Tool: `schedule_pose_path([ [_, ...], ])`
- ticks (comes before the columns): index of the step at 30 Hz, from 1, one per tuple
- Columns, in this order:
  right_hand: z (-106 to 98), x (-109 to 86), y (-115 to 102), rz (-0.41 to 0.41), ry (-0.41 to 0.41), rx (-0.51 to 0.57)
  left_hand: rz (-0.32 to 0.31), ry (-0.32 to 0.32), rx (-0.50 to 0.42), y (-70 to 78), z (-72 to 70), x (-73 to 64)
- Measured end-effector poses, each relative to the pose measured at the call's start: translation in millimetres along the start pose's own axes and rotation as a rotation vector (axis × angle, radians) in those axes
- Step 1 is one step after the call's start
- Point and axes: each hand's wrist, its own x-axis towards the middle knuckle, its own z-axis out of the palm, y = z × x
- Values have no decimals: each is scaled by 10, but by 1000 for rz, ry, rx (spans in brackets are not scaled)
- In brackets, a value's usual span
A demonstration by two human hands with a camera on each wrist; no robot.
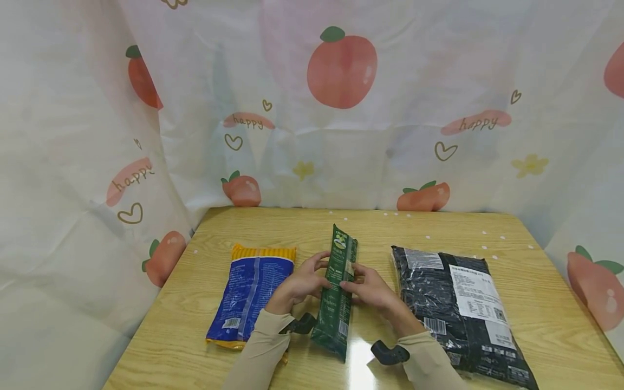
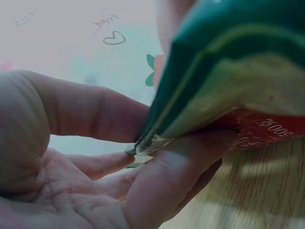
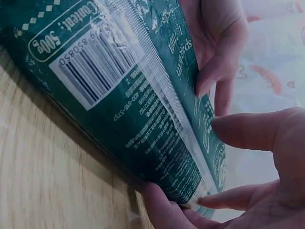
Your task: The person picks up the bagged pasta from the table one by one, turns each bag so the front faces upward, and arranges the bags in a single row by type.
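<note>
A long green pack of spaghetti (image 1: pixel 336 292) stands tilted between both hands in the middle of the table. My left hand (image 1: pixel 303 280) grips its left edge, thumb on the near face. In the left wrist view, the fingers (image 2: pixel 167 179) pinch the pack's edge, and a red printed part shows underneath. From the right, my right hand (image 1: pixel 372 290) holds the other long side. The right wrist view shows the back of the spaghetti pack (image 3: pixel 128 109) with a barcode and a lengthwise seam, the right fingertips (image 3: pixel 238 129) at its edge.
To the left lies a blue and yellow plastic package (image 1: pixel 258 287). A large black package (image 1: pixel 453 314) with white labels lies on the right. White patterned cloth (image 1: pixel 341 151) hangs behind and beside the wooden table (image 1: pixel 170 325). Small white specks dot its far side.
</note>
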Motion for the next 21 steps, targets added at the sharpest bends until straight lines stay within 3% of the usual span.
schedule_pose_path([
  [7,19,-42,-48,4,55,-144,4,10,22,19,38,-16],
  [21,46,-75,-106,-17,39,-143,26,-17,31,111,114,-56],
])
